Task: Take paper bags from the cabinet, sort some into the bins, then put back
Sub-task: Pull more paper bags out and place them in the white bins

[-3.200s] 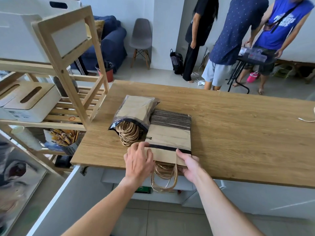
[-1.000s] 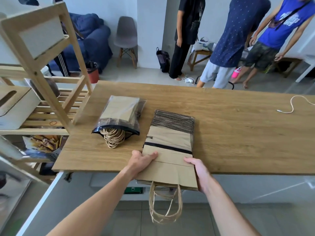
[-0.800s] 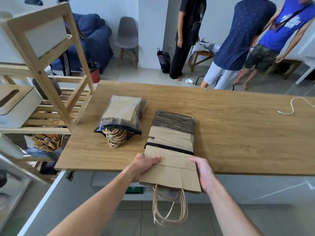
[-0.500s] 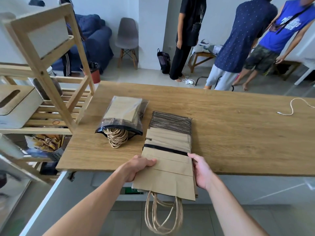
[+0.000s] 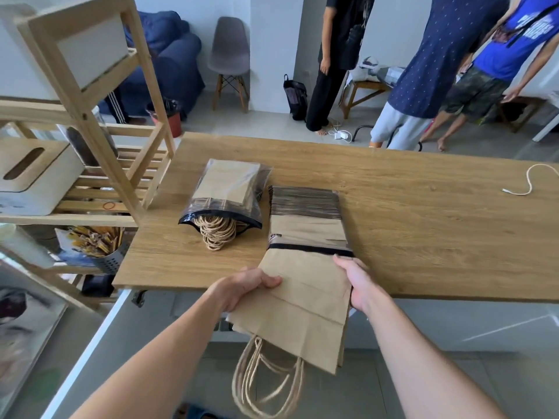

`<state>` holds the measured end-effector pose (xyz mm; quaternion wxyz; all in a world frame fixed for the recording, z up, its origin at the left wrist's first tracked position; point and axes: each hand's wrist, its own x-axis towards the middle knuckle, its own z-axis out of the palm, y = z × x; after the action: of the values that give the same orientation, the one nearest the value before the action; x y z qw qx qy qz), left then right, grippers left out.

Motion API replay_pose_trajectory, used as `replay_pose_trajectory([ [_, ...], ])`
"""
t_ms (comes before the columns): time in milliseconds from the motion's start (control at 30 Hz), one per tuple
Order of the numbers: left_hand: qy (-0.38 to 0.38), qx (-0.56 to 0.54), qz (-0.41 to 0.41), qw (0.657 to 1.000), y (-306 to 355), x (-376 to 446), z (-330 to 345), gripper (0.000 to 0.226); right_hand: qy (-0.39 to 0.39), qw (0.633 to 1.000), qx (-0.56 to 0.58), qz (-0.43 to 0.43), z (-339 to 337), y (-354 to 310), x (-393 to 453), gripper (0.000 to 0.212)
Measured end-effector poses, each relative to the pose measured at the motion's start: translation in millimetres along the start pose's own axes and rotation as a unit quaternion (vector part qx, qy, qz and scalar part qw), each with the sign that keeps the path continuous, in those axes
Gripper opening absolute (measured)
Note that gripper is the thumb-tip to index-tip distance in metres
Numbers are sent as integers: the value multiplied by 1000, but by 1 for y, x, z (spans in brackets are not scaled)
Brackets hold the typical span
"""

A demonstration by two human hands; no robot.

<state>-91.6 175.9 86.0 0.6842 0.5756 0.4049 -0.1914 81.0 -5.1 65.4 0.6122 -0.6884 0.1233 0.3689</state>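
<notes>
The stack of paper bags [image 5: 302,300] lies flat, half out of its clear sleeve [image 5: 308,219] and overhanging the near edge of the wooden table [image 5: 423,225], with the left hand [image 5: 242,287] pinching its left edge and the right hand [image 5: 358,285] gripping its right edge. Judged light, thin and floppy — a slippery sheaf likely to fan out — so support both long edges, not the dangling twine handles [image 5: 266,379]. 1 second packet of bags [image 5: 230,192] sits just left, the wooden shelf [image 5: 90,122] further left; a white cable [image 5: 526,182] lies far right, and nothing blocks the pull.
</notes>
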Motion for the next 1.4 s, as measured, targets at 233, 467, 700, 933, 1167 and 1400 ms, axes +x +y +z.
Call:
replay_pose_trajectory([
  [233,58,-116,77,989,-12,3,17,63,-65,997,9,46,-3,4,-21,29],
  [467,-56,-28,2,998,-5,-19,10,37,-94,995,9,40,-19,8,-36,35],
  [700,-90,26,-28,995,-3,-44,-24,51,-100,992,81,-2,-4,2,-47,23],
  [933,-72,-7,35,997,7,-70,-67,85,41,996,71,-34,21,-9,-44,22],
  [1167,-49,-114,77,989,-9,-65,-96,83,131,990,-37,40,25,35,-45,21],
  [1400,-1,-185,74,980,5,-73,-77,23,62,997,20,31,49,33,-37,22],
])
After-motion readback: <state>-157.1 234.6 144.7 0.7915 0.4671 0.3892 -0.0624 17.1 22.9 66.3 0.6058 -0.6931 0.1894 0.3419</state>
